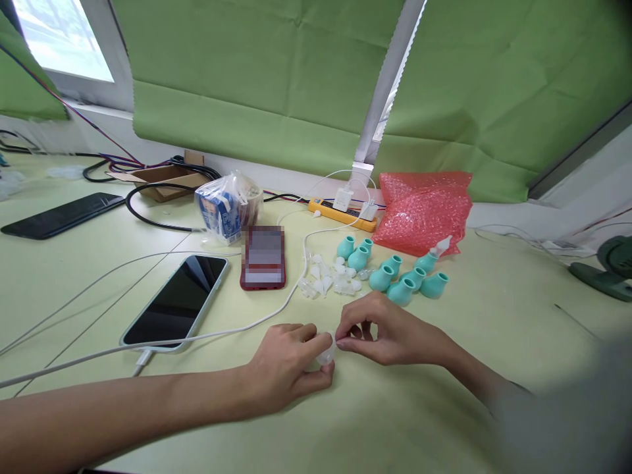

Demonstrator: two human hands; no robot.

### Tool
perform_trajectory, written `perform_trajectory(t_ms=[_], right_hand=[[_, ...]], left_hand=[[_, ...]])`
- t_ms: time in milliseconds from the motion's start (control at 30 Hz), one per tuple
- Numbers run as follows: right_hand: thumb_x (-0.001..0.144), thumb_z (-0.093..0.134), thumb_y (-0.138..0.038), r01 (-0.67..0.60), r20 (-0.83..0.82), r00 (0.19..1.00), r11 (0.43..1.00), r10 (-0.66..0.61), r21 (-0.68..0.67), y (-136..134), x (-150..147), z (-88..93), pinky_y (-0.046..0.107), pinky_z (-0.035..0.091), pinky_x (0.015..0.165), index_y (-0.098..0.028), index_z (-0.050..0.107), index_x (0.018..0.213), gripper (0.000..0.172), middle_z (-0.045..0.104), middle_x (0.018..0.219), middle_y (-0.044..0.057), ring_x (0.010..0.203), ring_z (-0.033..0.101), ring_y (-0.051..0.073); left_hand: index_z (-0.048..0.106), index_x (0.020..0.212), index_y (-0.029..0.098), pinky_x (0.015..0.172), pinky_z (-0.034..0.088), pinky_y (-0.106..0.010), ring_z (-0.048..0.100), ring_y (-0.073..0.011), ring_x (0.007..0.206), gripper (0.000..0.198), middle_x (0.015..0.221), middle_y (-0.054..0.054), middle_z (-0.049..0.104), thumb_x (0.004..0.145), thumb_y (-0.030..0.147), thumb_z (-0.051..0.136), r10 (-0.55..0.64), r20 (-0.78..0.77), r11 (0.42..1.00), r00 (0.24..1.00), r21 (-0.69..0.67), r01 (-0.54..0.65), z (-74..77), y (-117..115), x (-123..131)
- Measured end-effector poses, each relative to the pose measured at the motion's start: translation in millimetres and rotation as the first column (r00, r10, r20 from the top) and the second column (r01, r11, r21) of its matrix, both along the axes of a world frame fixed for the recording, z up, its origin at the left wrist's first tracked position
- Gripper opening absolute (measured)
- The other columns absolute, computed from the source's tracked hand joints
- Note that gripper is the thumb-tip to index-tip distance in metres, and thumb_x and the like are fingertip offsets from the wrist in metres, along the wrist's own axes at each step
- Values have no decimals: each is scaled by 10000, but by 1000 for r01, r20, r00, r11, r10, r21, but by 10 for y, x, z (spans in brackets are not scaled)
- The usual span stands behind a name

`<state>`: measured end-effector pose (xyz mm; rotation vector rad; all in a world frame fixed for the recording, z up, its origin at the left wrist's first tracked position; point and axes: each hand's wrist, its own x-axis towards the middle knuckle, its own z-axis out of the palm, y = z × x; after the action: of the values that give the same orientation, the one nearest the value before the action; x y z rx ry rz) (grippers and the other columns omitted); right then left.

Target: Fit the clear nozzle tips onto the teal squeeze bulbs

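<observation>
Between the thumb and fingers of my left hand (291, 361) is a small translucent plastic piece (326, 355), held just above the table and partly hidden by the fingers. My right hand (375, 329) meets it from the other side, thumb and index finger pinched together at its edge; whatever lies in that pinch is too small to make out. Beyond the hands stand several teal rubber bulbs (401, 291), open necks mostly upward. One bulb (425, 261) has a white pointed tip in its neck. Small clear and white plastic parts (326, 276) lie scattered left of the bulbs.
A white cable (257, 324) crosses the table over a light-cased phone (178, 299). Near it are a red phone (263, 258) and a bagged blue package (222, 214). Behind are an orange power strip (342, 215) and red bubble wrap (424, 210). A dark phone (62, 215) lies far left.
</observation>
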<state>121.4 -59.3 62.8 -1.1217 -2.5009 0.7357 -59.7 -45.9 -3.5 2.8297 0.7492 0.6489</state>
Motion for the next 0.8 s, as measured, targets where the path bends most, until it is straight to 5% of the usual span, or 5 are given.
perform_trajectory(t_ms=[133, 233, 433, 633, 800], right_hand=[[724, 501, -122, -2, 29, 1000, 999, 3, -45, 25, 26, -3, 189, 396, 517, -138, 565, 756, 74, 572, 645, 3, 560, 489, 78], [758, 466, -148, -11, -40, 999, 973, 2, -231, 101, 83, -28, 167, 400, 489, -144, 534, 787, 75, 561, 651, 2, 589, 509, 81], [770, 505, -274, -93, -288, 949, 762, -127, -641, 324, 218, -194, 146, 379, 392, -133, 489, 754, 143, 509, 506, -30, 436, 456, 54], [738, 559, -285, -162, -338, 927, 636, -165, -755, 354, 224, -280, 127, 350, 360, -117, 519, 738, 172, 494, 516, -30, 435, 437, 44], [714, 590, -288, -123, -313, 931, 644, -190, -755, 342, 184, -284, 118, 346, 364, -123, 535, 748, 178, 430, 546, -44, 457, 397, 35]], left_hand=[[423, 667, 186, 469, 263, -220, 409, -109, 487, 70, 585, 26, 467, 712, 239, 432, 9, 1, 999, 1000, -44, -9, 17, -6, 3], [403, 641, 184, 455, 244, -213, 376, -101, 472, 68, 554, 35, 425, 689, 219, 435, 36, 15, 996, 999, -86, -35, 39, -8, 10], [371, 612, 181, 446, 217, -203, 319, -89, 464, 89, 538, 44, 370, 666, 204, 438, 49, 34, 985, 998, -165, -43, 63, -1, 15], [364, 614, 180, 455, 217, -202, 303, -86, 476, 107, 547, 46, 363, 666, 227, 446, 83, 42, 977, 996, -199, -73, 54, 1, 20], [393, 630, 179, 452, 224, -201, 321, -88, 482, 91, 566, 41, 383, 671, 237, 449, 72, 54, 981, 996, -183, -61, 38, 10, 21]])
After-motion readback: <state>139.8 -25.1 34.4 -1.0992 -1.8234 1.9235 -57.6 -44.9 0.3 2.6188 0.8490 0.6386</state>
